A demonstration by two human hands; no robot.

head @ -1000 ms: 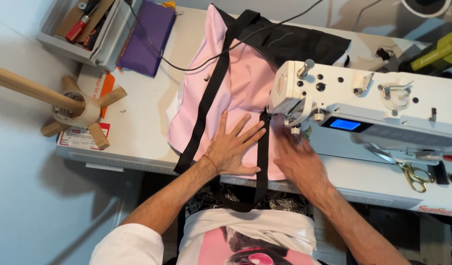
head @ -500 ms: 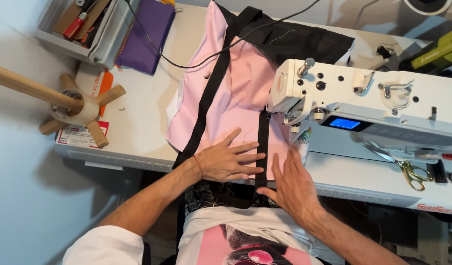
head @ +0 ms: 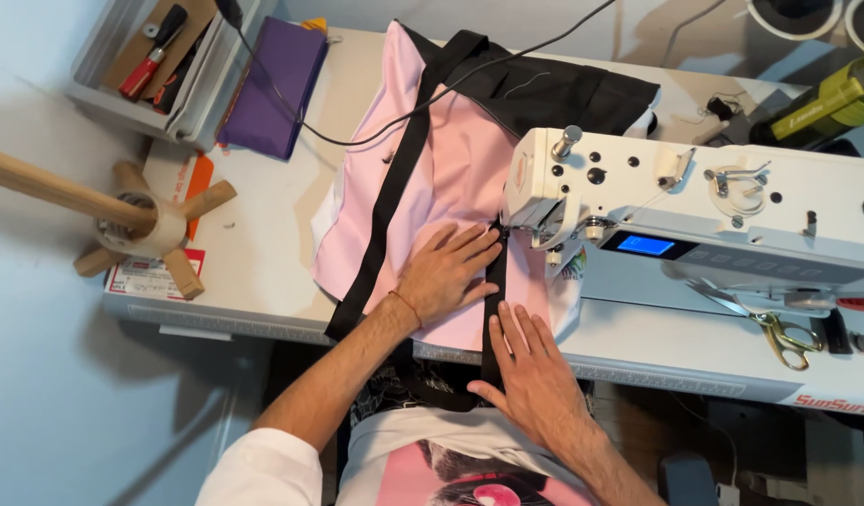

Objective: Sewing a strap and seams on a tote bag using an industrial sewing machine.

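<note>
left hand [head: 448, 274]: flat, fingers spread, pressing my pink fabric [head: 451, 178], gripping nothing
right hand [head: 533, 367]: flat too, at 5 o'clock, on the black strap [head: 495, 300]
strap: runs toward 12, disappears under the sewing machine [head: 694, 220]
needle: can't make it out

pink fabric [head: 455, 164], black strap [head: 495, 309], white sewing machine [head: 732, 220]

The pink fabric [head: 451, 178] lies spread flat on the counter, its near edge hanging just over the front. Two black straps cross it lengthwise — the left black strap [head: 390, 206] runs diagonally, the right black strap [head: 495, 290] runs straight back under the needle.
</note>
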